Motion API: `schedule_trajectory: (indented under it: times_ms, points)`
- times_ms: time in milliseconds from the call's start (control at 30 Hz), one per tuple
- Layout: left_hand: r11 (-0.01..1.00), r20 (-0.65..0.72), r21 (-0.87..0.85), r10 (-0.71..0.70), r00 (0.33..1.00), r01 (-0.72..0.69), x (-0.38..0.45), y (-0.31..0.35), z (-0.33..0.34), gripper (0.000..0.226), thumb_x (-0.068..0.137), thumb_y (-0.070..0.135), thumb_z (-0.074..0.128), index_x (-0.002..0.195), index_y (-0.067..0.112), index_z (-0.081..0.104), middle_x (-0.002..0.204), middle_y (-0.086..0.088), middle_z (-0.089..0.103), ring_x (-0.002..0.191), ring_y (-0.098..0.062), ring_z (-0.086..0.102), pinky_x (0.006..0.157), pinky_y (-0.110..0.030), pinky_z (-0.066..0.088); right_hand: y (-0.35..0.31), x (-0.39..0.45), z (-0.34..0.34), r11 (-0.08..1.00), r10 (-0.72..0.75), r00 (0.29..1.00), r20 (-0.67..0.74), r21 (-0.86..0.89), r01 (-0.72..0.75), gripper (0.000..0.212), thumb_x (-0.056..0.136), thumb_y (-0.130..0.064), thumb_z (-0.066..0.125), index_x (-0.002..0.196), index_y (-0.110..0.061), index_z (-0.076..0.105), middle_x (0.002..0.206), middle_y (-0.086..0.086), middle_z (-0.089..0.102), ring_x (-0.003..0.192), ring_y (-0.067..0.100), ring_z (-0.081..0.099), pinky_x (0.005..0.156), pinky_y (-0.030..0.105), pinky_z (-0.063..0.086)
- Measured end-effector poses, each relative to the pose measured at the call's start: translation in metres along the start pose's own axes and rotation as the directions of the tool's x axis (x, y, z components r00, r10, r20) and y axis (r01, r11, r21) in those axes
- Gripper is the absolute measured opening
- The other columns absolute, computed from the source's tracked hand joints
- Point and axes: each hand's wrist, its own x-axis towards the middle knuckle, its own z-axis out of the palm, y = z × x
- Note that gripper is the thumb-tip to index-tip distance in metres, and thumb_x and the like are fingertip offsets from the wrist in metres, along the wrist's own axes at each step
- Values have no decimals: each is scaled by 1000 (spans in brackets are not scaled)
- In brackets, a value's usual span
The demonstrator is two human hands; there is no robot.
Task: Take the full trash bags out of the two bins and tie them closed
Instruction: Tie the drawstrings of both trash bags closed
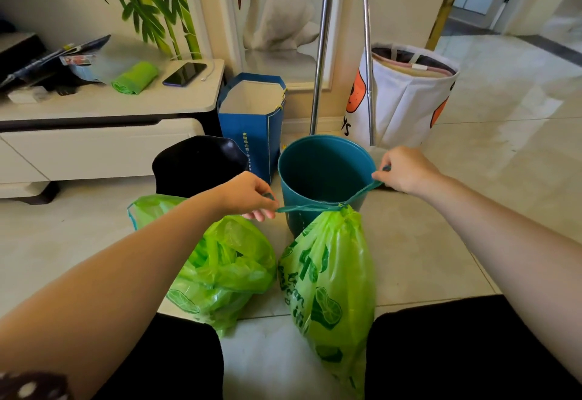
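Cinching of the right bag (330,277), at lower centre of the frame, is shown: its teal drawstring (310,208) is stretched taut between the two hands so that the neck is gathered shut. One end is pinched between thumb and fingertips by the left hand (248,194), at centre; the other end is pinched in the same way by the right hand (404,169), at centre right, with the remaining fingers curled in. The hands are held well apart and on opposite sides of the neck, presumably so that the pull closes the mouth evenly. No knot is seen yet; tying is judged to be the step still owed on this bag.

The left bag (220,261), at lower centre left, is slumped on the floor (456,242) beside the first, its mouth loose and open, so it appears to await its turn. Both bags are out of their bins. The teal bin (324,173) is seen unlined just behind the cinched bag, and the black bin (198,163) stands to its left; its inside is too dark to judge. Both bags are kept between the knees, within easy reach.
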Motion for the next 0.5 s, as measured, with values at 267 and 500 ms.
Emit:
schedule_trajectory:
  times_ms: [267, 500]
  points:
    - [996, 36, 76, -48, 998, 46, -17, -35, -17, 16, 87, 12, 65, 99, 3, 69, 80, -3, 71, 63, -16, 66, 54, -22, 48, -55, 7, 14, 983, -124, 990, 65, -128, 132, 20, 88, -22, 55, 88, -8, 68, 93, 15, 68, 89, 35, 63, 75, 38, 53]
    - [935, -344, 339, 18, 939, 107, -35, -74, -55, 15, 76, 14, 63, 81, 21, 76, 75, 5, 71, 79, -18, 69, 79, -28, 56, -137, 6, 47, 936, -350, 912, 214, 30, 352, 19, 87, -20, 51, 81, -16, 68, 87, 9, 69, 83, 32, 63, 76, 43, 55]
